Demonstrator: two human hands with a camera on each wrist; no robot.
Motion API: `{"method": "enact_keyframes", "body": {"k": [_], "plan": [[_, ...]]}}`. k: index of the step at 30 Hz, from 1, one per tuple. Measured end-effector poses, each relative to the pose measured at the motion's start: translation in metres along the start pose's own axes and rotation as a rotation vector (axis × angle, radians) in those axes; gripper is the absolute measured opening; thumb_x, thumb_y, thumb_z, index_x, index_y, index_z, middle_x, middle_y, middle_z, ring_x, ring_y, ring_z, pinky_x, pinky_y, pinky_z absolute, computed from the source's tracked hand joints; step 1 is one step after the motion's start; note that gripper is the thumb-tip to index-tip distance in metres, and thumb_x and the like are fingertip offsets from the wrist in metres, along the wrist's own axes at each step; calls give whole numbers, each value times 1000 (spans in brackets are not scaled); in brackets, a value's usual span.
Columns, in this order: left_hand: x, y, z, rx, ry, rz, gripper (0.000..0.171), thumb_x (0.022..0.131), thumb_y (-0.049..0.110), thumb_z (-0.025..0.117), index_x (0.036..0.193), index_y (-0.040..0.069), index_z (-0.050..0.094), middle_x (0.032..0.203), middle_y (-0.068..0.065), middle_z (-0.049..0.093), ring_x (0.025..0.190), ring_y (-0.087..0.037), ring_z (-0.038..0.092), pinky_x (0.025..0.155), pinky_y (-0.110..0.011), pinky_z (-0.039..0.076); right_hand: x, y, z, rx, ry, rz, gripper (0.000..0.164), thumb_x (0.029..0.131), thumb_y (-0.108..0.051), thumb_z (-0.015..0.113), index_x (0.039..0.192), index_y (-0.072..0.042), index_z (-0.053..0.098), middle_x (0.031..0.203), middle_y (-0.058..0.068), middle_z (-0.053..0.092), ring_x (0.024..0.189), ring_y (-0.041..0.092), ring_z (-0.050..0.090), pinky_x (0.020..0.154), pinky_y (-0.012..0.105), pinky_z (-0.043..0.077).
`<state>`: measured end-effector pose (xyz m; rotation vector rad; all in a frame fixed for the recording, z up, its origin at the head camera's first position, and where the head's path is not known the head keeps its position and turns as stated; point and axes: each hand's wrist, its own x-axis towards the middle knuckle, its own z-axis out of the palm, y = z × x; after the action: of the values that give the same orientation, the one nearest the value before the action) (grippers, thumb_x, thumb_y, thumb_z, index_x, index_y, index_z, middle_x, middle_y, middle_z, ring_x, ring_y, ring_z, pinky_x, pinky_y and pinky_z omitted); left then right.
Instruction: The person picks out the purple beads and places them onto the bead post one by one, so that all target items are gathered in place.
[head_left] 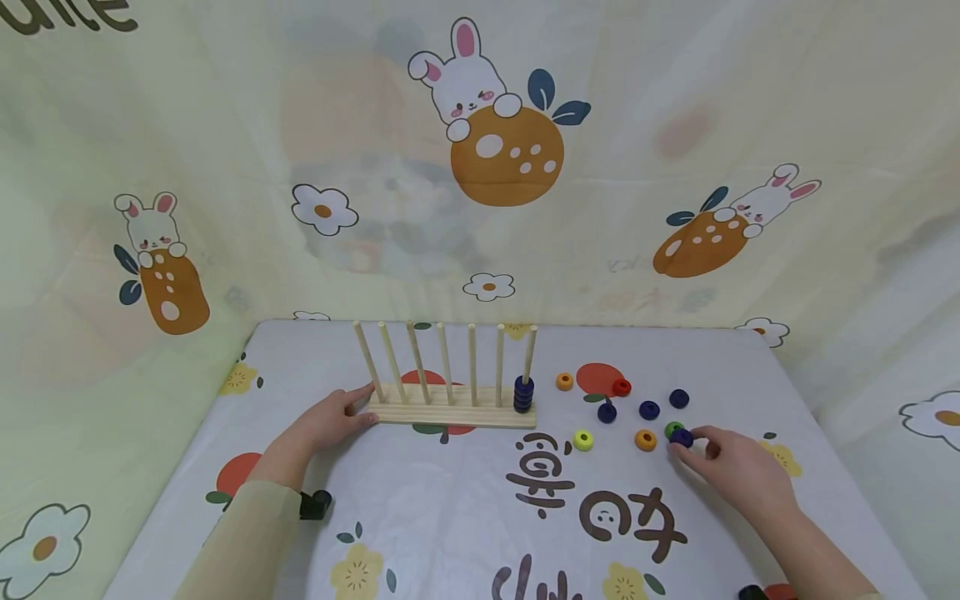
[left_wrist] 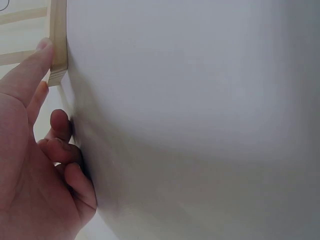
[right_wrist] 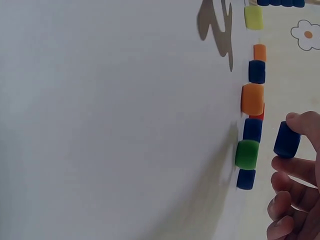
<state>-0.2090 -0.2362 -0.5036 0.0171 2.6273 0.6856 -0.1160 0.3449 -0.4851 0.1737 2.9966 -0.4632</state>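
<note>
A wooden peg rack [head_left: 450, 414] with several upright rods stands on the table, and dark blue beads [head_left: 523, 395] are stacked on its rightmost rod. At the rack's left end, my left hand [head_left: 330, 423] grips the base, thumb on the near side and index finger behind. The left wrist view shows its other fingers loosely curled beside the base end [left_wrist: 59, 40]. My right hand [head_left: 742, 471] pinches a dark blue bead [right_wrist: 287, 140] between thumb and index finger, raised above the table. In the head view that bead partly covers a green bead [head_left: 672, 429].
Loose beads lie right of the rack: a yellow-green one [head_left: 582, 440], two orange ones, a red one [head_left: 621, 387] and three dark blue ones, including one [head_left: 678, 398] at the far right. A patterned cloth [head_left: 427, 508] covers the table; a printed curtain [head_left: 600, 250] hangs behind.
</note>
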Motion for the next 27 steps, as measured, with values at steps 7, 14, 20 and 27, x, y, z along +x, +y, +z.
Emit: {"method": "enact_keyframes", "body": {"k": [7,14,20,27], "plan": [[2,-1,0,-5,0,-8,76,91,50,67,156,29,32,117,-16,51,104,-31,48,97,-58,41,3,-12,-2,-3,45,-29,60,86,-54,69,115,-2,68,73,0,57,65,19,48,53,31,35],[3,-2,0,-9,-5,-10,77,90,51,67,156,29,32,117,-16,52,104,-31,49,97,-59,41,7,-26,-3,5,49,-49,65,88,-58,66,117,-1,67,73,0,56,66,20,48,53,31,35],[3,-3,1,-13,-6,-3,78,90,51,67,156,29,32,122,-18,51,107,-33,49,100,-62,39,9,-39,-3,31,63,-70,67,88,-59,66,121,0,67,71,-1,55,65,19,47,54,32,34],[2,-3,1,-12,0,1,77,90,51,67,156,29,32,127,-20,51,111,-34,49,101,-63,37,12,-56,-6,54,93,-101,62,88,-54,69,121,-1,67,70,-1,55,65,19,48,56,31,36]]}}
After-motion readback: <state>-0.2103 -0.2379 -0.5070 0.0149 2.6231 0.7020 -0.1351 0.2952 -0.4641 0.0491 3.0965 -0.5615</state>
